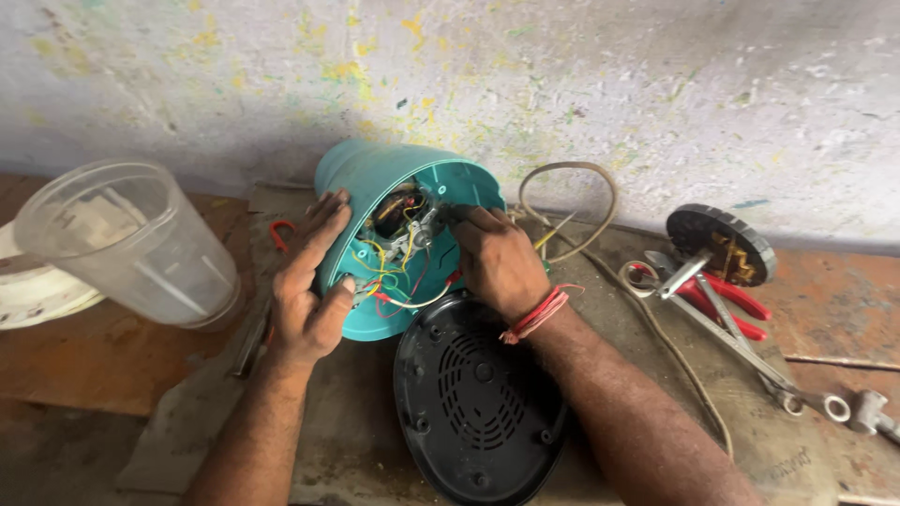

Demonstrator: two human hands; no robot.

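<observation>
Teal appliance housing (375, 178) on its side, left hand (309, 281) spread on rim, right hand (497, 258) fingers pinching inside wiring (398, 272), black base cover (478, 403) just below housing.

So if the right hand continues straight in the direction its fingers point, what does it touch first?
Probably the motor parts and wires inside the open teal housing. The right hand already has its fingertips at the opening, pointing inward; exact depth is unclear.

I get a single view, from the camera on the person's head. It looks steeply down and forward across the tabletop (375, 440) toward its far edge and the speckled wall (562, 84), close in, with both forearms entering from the near edge.
</observation>
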